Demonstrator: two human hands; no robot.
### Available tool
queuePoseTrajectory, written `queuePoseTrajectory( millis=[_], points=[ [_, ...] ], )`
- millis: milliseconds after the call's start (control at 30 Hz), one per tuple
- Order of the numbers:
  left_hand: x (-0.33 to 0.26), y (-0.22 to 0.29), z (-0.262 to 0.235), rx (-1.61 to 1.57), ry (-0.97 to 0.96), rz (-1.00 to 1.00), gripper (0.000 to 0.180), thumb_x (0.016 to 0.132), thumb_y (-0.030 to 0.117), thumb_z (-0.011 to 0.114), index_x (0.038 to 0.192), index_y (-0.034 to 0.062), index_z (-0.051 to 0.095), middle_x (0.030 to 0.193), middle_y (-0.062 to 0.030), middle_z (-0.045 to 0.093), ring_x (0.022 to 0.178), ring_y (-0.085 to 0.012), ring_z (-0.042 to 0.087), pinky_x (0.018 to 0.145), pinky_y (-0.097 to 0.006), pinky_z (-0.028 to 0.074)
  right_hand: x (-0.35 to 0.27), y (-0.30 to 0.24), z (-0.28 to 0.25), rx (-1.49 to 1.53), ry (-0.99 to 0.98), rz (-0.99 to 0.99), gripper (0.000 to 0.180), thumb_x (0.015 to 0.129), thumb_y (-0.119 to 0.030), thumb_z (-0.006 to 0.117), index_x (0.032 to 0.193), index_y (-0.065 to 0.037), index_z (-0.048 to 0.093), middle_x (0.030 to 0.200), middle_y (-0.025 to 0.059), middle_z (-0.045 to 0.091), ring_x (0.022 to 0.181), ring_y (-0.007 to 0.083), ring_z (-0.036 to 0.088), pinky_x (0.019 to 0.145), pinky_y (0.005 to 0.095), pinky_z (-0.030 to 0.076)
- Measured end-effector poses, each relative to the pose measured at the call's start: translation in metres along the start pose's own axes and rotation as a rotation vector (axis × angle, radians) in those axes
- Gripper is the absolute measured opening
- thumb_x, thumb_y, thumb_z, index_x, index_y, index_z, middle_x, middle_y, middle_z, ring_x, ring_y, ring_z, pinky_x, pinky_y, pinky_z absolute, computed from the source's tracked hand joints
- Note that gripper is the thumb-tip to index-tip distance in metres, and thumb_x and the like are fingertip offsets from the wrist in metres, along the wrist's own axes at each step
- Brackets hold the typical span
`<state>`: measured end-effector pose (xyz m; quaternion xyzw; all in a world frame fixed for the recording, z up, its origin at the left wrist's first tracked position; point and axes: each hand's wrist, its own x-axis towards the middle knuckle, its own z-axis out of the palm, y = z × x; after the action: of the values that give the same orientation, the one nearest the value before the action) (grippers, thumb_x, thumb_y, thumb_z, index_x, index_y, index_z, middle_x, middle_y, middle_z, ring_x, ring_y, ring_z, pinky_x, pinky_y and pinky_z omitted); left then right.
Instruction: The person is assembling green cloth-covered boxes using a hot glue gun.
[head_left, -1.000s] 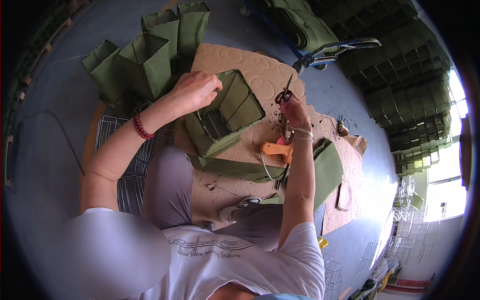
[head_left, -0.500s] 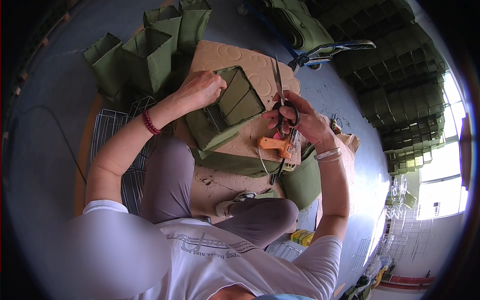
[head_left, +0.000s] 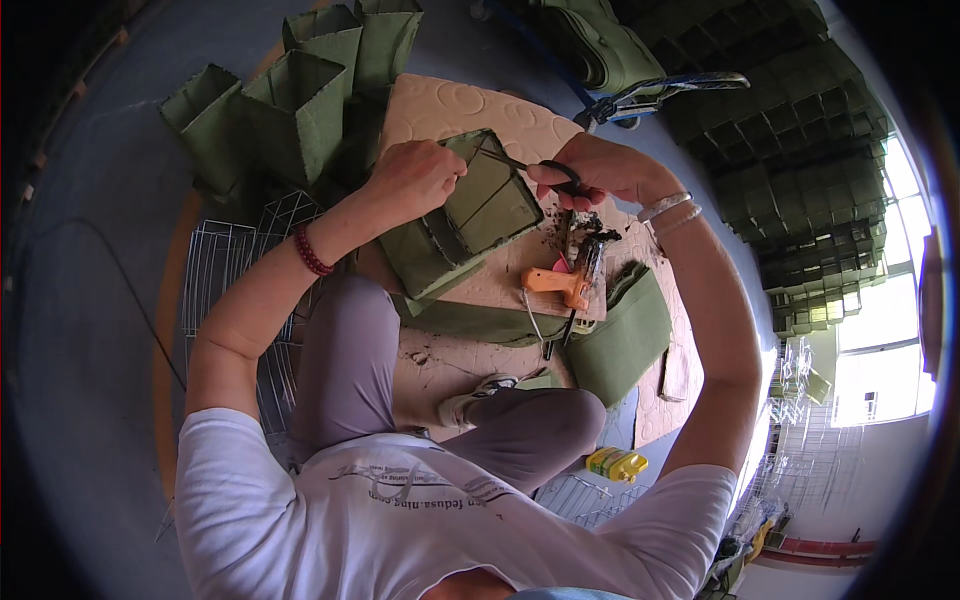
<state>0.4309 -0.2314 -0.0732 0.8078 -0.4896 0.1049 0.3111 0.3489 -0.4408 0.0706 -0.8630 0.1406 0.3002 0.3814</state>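
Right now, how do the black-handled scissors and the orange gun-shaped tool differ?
The scissors are in the right hand; the gun-shaped tool lies unheld on brown cardboard. The scissors are slender with black handles; the gun-shaped tool is chunky and orange. Both are tools.

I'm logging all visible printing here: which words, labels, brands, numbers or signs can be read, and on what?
White T-shirt: dark lettering across the front, partly readable, but I won't copy it out.
Yellow container: markings too small and blurred to read.
I can make out no other lettering.
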Motion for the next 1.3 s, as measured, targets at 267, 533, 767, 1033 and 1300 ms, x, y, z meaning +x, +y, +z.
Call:
queuePoseTrajectory(
  millis=[267,533,767,1033,1300],
  points=[
    [0.0,0.0,0.001,-0.024,-0.018,0.022,0.017,0.081,0.014,0.058,0.089,0.0102,0.072,0.075,-0.015,0.066,0.074,-0.0319,0.066,0.07,-0.043,0.053,0.008,-0.038,-0.004,-0.189,0.036,0.125,0.05,0.083,-0.051,0.068,0.078,-0.001,0.068,0.05,-0.0004,0.052,0.04,0.0077,0.046,0.037,0.0203,0.031],
    [0.0,0.002,-0.001,-0.039,-0.019,0.001,0.017,0.082,0.013,0.058,0.089,0.0086,0.073,0.074,-0.0176,0.066,0.071,-0.0333,0.065,0.067,-0.042,0.053,0.041,-0.039,-0.024,-0.172,-0.045,0.203,0.052,0.081,-0.056,0.068,0.072,-0.005,0.064,0.052,-0.0017,0.053,0.044,0.0044,0.045,0.04,0.0193,0.033],
    [-0.002,0.0,-0.004,-0.045,0.004,0.046,0.017,0.081,0.013,0.058,0.089,0.0083,0.072,0.073,-0.0171,0.065,0.07,-0.0335,0.065,0.065,-0.041,0.053,0.036,-0.046,-0.024,-0.058,-0.119,0.188,0.049,0.079,-0.052,0.072,0.074,-0.004,0.065,0.051,-0.0058,0.052,0.038,0.0019,0.04,0.032,0.019,0.021],
    [-0.001,-0.002,-0.003,-0.085,0.032,0.024,0.017,0.081,0.012,0.058,0.09,0.0072,0.072,0.07,-0.016,0.064,0.066,-0.033,0.063,0.064,-0.041,0.051,0.039,-0.039,-0.025,-0.111,-0.131,0.156,0.052,0.079,-0.053,0.072,0.075,-0.002,0.064,0.048,-0.0064,0.047,0.037,0.0015,0.037,0.032,0.0192,0.018],
    [0.006,0.001,-0.02,-0.337,-0.039,-0.107,0.018,0.087,0.011,0.057,0.094,0.003,0.071,0.064,-0.0098,0.064,0.054,-0.0186,0.059,0.054,-0.03,0.047,0.023,-0.027,-0.021,-0.274,-0.055,0.072,0.047,0.087,-0.048,0.065,0.078,-0.002,0.064,0.053,-0.0028,0.051,0.041,0.0043,0.043,0.038,0.0202,0.031]
  ],
)
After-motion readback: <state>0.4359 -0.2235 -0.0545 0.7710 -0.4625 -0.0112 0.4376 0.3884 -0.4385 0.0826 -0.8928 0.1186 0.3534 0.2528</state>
